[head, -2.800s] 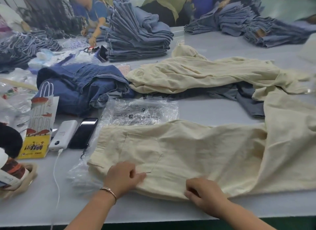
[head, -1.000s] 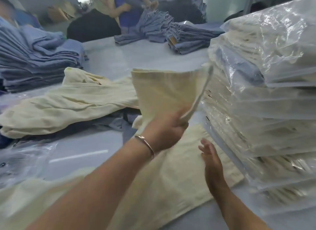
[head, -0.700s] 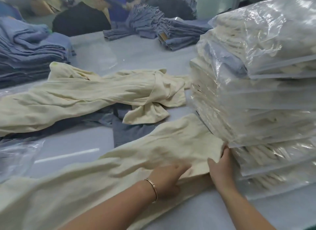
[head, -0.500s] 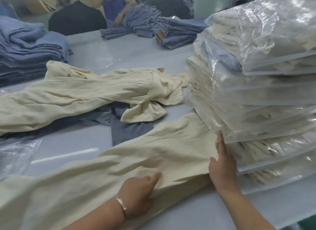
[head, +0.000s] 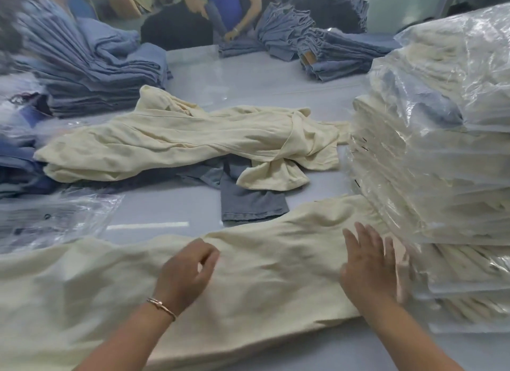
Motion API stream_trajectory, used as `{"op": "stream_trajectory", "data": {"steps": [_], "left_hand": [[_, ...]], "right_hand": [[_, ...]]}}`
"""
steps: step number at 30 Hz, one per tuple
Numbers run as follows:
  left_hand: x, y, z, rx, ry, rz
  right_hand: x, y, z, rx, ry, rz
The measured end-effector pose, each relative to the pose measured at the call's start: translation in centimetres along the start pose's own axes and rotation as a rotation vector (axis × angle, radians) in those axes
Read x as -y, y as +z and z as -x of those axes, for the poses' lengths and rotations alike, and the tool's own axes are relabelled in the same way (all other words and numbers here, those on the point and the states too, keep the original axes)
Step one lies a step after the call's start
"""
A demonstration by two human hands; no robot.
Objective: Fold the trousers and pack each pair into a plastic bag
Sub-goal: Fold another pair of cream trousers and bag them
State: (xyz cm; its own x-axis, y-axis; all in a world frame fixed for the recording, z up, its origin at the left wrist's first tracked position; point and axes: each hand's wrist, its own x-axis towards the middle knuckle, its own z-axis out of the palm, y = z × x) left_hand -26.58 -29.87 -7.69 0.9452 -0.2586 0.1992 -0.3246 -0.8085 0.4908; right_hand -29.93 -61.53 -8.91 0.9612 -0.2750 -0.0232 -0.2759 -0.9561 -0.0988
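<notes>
Both hands had slid along the cream trousers beside the bagged stack: left hand loosely curled, holding nothing, right hand flat with fingers spread.

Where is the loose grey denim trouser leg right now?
Mid-table: the grey denim leg pokes from under the crumpled cream trousers, just beyond the cream pair being smoothed.

Trousers cut off left

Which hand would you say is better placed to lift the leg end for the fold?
Probably the right hand: it lies nearest the cream trousers' leg end, beside the bagged stack.
</notes>
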Motion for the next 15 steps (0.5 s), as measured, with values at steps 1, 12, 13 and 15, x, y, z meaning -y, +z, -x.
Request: {"op": "stream_trajectory", "data": {"steps": [1,12,13,15], "left_hand": [[1.9,-1.3,-1.0,-0.090,-0.110,-0.059],[17.7,-9.9,-4.8,0.575,-0.518,-0.560],[18.5,-10.1,-4.8,0.609,-0.500,-0.602],[20.0,-10.6,-4.9,0.630,-0.482,-0.600]], "right_hand": [[0.7,-0.1,-1.0,-0.037,-0.048,-0.110],[3.4,1.5,-14.3,0.186,-0.207,0.044],[3.3,1.5,-14.6,0.186,-0.208,0.078],[3.0,1.3,-14.9,0.216,-0.185,0.081]]}}
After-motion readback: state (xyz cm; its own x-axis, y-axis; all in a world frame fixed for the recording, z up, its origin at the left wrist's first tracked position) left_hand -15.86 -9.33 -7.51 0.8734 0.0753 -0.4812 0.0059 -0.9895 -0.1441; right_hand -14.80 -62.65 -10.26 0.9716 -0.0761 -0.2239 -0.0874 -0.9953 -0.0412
